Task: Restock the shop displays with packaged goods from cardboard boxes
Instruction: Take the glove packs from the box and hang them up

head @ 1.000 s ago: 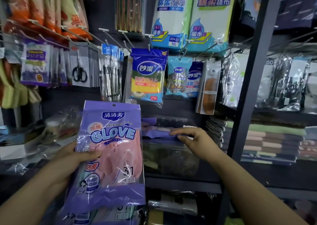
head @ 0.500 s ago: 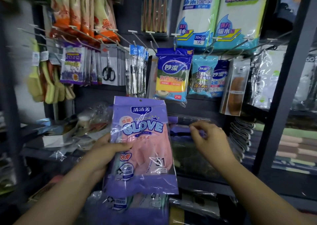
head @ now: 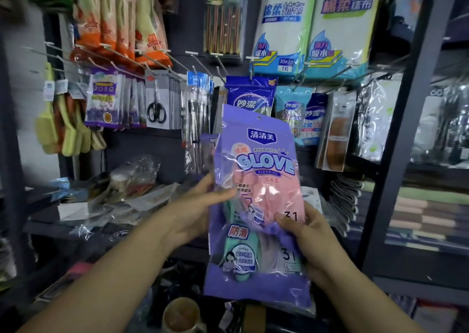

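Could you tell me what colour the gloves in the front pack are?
Pink, inside the purple glove pack; clearest in the head view.

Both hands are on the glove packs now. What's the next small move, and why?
Probably peel the front pink glove pack off the green one behind it. The left hand pinches the stack's left edge, the right hand grips its lower right, and the packs sit staggered. A hang hole shows at the top, so each likely goes on a peg singly.

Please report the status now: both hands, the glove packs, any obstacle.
Left hand grips glove packs at left edge. Right hand grips lower right side. Packs upright, in front of blue sponge pack on its hook. Nothing between packs and hooks.
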`<state>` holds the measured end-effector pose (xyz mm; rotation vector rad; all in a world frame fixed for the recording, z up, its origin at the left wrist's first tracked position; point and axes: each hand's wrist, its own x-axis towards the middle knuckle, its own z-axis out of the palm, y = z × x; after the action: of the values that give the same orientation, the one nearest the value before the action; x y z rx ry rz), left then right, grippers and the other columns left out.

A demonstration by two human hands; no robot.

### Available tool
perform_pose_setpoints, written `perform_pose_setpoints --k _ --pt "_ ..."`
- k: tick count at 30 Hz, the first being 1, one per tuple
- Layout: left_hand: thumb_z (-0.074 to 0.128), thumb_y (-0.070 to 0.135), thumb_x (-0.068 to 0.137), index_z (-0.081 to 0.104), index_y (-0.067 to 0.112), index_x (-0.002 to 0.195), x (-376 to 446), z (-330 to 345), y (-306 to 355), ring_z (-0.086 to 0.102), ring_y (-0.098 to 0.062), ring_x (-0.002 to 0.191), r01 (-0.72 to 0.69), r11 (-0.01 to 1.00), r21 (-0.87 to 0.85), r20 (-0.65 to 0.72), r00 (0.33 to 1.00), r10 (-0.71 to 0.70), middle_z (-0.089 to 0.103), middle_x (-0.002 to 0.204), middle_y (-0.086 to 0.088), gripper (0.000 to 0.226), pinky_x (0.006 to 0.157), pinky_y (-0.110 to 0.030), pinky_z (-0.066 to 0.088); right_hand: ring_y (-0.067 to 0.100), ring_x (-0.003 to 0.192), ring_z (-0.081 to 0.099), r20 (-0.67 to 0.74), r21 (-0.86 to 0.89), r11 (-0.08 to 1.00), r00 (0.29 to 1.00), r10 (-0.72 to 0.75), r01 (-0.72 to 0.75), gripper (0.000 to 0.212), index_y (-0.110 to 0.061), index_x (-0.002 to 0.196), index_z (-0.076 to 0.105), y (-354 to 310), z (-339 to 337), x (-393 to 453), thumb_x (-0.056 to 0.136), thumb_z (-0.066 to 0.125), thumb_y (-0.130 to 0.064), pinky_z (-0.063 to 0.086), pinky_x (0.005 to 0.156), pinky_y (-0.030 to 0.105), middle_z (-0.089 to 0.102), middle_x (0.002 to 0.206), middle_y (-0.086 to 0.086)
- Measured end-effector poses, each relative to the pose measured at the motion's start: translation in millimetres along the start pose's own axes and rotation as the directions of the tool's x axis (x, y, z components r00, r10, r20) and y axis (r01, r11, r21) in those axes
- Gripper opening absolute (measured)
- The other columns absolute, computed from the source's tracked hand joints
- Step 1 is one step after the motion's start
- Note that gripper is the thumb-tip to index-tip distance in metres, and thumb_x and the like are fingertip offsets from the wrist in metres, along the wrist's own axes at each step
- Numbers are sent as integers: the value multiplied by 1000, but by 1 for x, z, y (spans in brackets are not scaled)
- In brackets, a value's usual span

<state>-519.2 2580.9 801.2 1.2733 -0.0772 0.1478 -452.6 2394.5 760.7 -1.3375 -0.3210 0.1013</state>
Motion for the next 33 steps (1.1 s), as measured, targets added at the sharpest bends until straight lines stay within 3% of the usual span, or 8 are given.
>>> perform_pose_setpoints --k 4,8,13,15,18,25,29,33 --pt "68 9 68 29 34 145 3 16 -7 69 -24 94 42 999 -20 -2 999 -42 65 124 -8 91 68 -36 59 19 64 68 -80 45 998 996 -33 36 26 -9 104 64 -9 -8 3 85 60 9 58 58 32 74 77 7" --pt "64 6 82 11 47 148 7 17 -19 58 -24 114 63 997 41 -77 995 -60 47 144 -2 93 86 -40 52 24 57 66 -99 -4 985 980 172 -173 23 -3 104 64 -10 -9 13 83 63 7 57 53 35 71 74 14" --pt "57 -9 83 33 51 137 -2 3 -37 64 -27 95 98 992 74 -99 991 -91 55 133 -8 84 60 -32 54 26 68 67 -77 -133 965 973 217 -226 36 -1 115 59 -4 -6 16 81 70 -1 58 63 36 71 91 17" --pt "60 -11 78 56 43 123 -1 -2 -41 63 -24 85 71 986 149 -132 990 -51 59 122 -11 71 57 -27 52 23 79 66 -74 -237 963 991 116 -130 51 -14 126 46 -8 -3 15 82 72 -8 57 76 36 68 95 8" --pt "60 -15 72 69 22 109 5 -6 -37 60 -19 71 16 974 227 -221 975 36 65 97 -13 54 51 -22 52 10 76 62 -16 -374 928 1000 2 -8 64 -37 129 30 -19 3 11 84 72 -19 54 68 21 59 92 -8" --pt "56 -14 81 65 13 111 25 -25 -6 61 -13 63 -18 963 267 -320 942 107 66 98 -14 41 49 -15 50 25 94 68 118 -468 884 991 56 6 59 -27 125 60 -40 23 32 72 81 -11 56 88 42 62 119 6" --pt "60 10 91 62 17 105 28 -47 1 60 -16 75 -5 901 434 -378 907 187 63 96 -2 16 61 -27 51 22 66 62 21 -397 915 996 86 -71 53 -9 125 59 -54 39 71 77 69 9 56 69 35 66 98 14" --pt "62 10 89 63 23 92 19 -82 -14 63 -25 92 -17 830 557 -437 844 311 65 93 -3 13 83 -36 47 25 76 61 -90 -386 915 992 85 -114 43 1 122 59 -45 55 104 80 67 10 55 79 38 62 93 15"
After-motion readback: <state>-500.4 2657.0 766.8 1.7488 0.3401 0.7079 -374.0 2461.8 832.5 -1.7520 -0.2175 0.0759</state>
